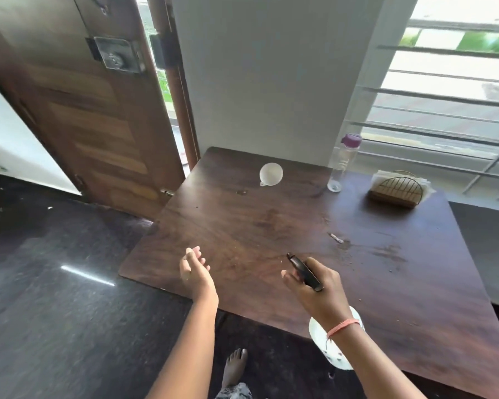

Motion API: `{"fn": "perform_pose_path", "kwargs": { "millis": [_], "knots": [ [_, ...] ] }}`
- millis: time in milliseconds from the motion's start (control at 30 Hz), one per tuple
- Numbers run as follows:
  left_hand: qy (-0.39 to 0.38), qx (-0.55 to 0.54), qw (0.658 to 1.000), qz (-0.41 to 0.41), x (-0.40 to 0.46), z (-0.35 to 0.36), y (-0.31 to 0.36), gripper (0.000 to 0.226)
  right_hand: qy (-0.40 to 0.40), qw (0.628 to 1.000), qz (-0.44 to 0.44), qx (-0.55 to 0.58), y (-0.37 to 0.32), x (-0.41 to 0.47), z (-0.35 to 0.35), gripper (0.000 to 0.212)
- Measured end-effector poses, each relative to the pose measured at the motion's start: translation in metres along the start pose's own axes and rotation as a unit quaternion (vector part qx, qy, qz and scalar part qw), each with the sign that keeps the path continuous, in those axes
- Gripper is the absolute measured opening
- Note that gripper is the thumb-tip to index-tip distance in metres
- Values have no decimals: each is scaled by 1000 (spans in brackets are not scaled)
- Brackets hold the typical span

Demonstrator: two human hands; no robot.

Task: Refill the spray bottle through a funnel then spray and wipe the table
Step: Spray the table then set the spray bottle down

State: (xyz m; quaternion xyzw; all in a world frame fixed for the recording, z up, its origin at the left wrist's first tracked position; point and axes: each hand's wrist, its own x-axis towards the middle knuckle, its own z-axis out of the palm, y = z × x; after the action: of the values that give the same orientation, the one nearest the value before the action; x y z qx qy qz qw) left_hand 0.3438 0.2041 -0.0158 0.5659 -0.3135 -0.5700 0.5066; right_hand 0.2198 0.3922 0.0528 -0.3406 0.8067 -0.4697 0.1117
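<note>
Right hand (314,289) is wrapped around the spray bottle (336,345), fingers curled on its black trigger head (304,272), nozzle pointing out over the table (257,226). Bottle body is white and hangs below the wrist at the near table edge, mostly hidden by the arm, so can't tell how full it is. Left hand (195,269) holds nothing, fingers loosely spread, hovering over the near left corner. White funnel (270,174) lies on its side at the far end, well apart from both hands. Clear water bottle (343,162) with a purple cap stands upright near the wall, napkin holder (395,191) just right of it. Tabletop has smudges and crumbs toward the right.
</note>
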Motion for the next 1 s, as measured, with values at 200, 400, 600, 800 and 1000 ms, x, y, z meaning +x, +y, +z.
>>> {"fn": "perform_pose_path", "kwargs": {
  "millis": [200,400,600,800,1000],
  "knots": [
    [-26,2,1000,-10,-8,22,0,30,-7,1000,14,-11,-1,14,-4,40],
    [-85,21,996,-7,-20,47,-8,27,109,983,145,-17,34,9,-52,42],
    [-140,20,990,-27,-52,85,-25,23,189,938,281,-73,69,2,-118,34],
    [-211,35,976,-44,-98,118,-35,17,242,909,333,-62,91,-17,-159,31],
    [-351,131,924,-70,-115,138,-36,6,269,910,311,-58,80,-12,-170,27]
  ]
}}
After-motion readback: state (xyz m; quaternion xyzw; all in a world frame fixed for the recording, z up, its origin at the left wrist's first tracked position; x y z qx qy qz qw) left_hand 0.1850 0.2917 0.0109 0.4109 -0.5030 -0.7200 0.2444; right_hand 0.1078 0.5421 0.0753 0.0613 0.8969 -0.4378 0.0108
